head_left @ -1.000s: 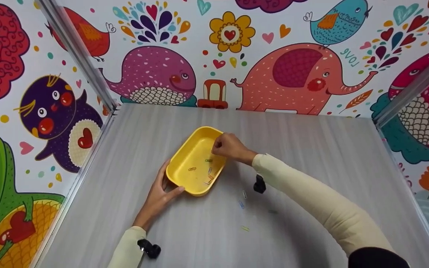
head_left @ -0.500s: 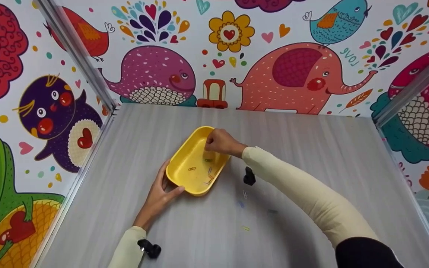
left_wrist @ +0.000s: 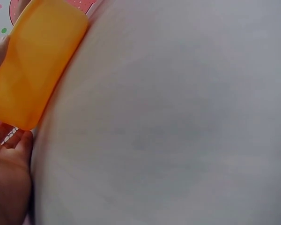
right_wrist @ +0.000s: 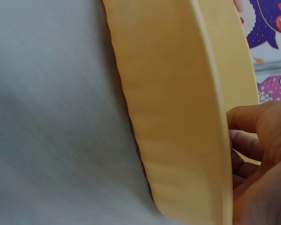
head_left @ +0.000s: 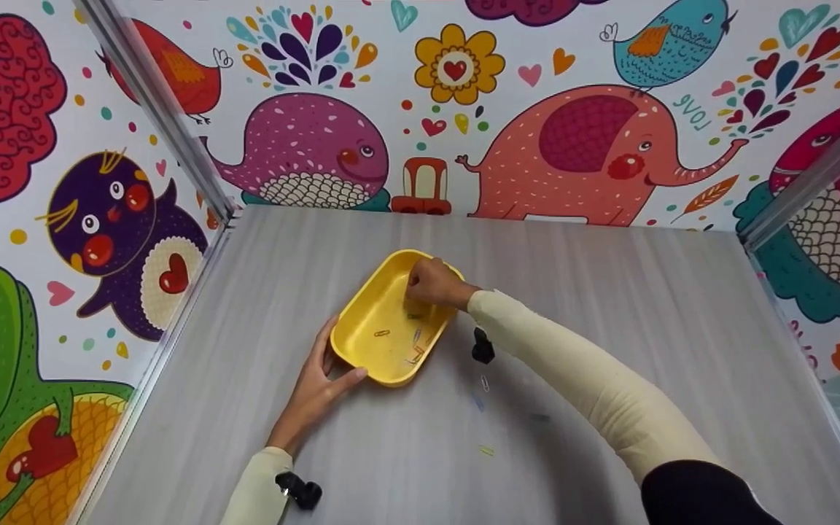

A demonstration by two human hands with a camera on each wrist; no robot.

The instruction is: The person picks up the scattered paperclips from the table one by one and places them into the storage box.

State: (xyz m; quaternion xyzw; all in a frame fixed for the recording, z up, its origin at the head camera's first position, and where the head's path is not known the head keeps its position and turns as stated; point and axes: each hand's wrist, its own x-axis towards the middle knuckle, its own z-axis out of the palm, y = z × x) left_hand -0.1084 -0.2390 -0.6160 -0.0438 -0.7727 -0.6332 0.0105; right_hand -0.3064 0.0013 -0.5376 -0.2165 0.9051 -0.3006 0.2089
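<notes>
A yellow plastic tray [head_left: 362, 321] sits on the table with several coloured paper clips in it, among them a brownish one [head_left: 382, 333] and a blue one [head_left: 416, 335]. My left hand [head_left: 318, 390] grips its near left end, thumb at the rim and fingers along the side. In the left wrist view, the tray [left_wrist: 42, 56] shows beyond that hand [left_wrist: 9, 183]. My right hand [head_left: 434, 283] reaches over the right rim, fingers bent down inside. The right wrist view has the tray wall [right_wrist: 164, 108] hiding the fingertips, so I cannot tell what they hold.
Right of the tray, loose paper clips lie on the grey table [head_left: 281, 255]: a white one [head_left: 485, 383], a blue one [head_left: 478, 402], a yellow one [head_left: 486, 450] and a dark green one [head_left: 539, 417]. Cartoon-printed walls [head_left: 434, 131] close off the back and sides.
My right hand has moved slightly left and lower into the tray, its forearm following. My left hand keeps its hold on the tray. The whole head view has shifted slightly.
</notes>
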